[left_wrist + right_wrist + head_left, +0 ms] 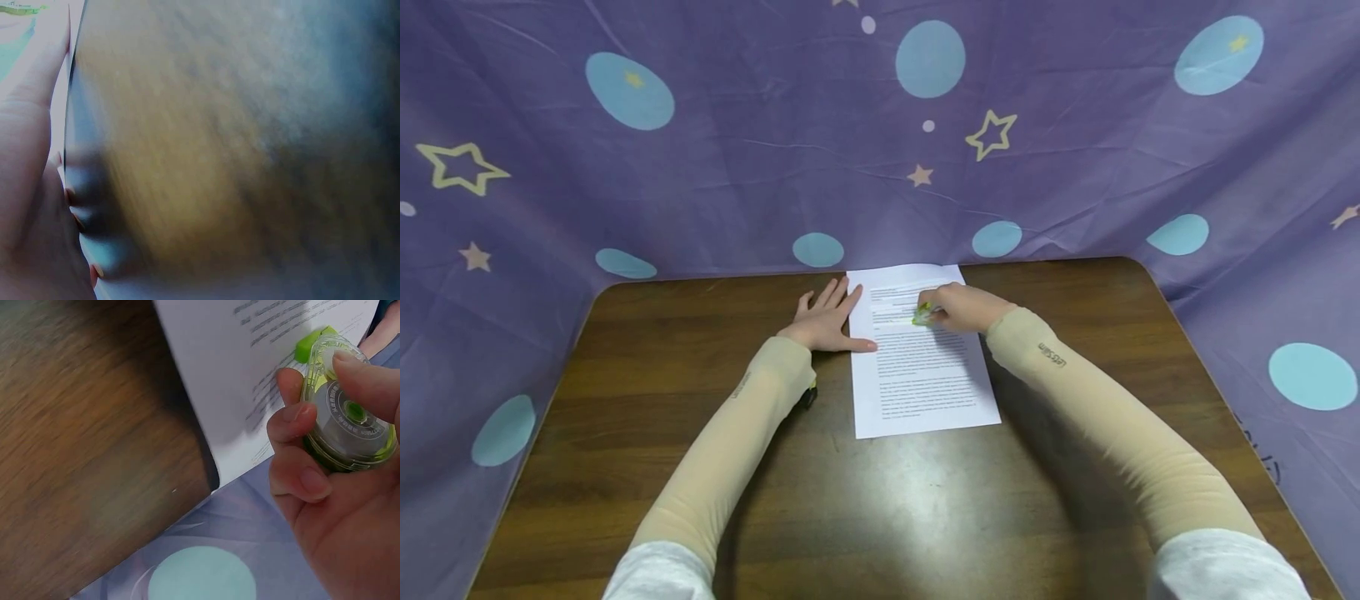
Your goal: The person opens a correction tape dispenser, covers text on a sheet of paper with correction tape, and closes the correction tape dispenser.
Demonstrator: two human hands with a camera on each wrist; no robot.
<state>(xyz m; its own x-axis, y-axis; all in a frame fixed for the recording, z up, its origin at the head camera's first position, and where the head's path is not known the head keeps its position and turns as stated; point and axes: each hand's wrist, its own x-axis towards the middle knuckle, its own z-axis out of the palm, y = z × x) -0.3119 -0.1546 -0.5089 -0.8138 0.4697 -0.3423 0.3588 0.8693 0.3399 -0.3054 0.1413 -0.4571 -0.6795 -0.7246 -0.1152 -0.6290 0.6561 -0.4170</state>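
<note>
A printed sheet of paper lies on the wooden table, its far edge near the curtain. My left hand rests spread at the sheet's left edge, thumb on the paper and the other fingers pointing away. In my right hand is a clear and green correction tape dispenser, held against the upper part of the text. The right wrist view shows the correction tape between thumb and curled fingers, with its green tip by the printed lines. In the left wrist view, the left thumb runs along the left side.
A brown wooden table spreads under both forearms. Purple curtain with stars and blue dots surrounds its back and sides. A small dark item with a yellow-green edge shows beside the left wrist.
</note>
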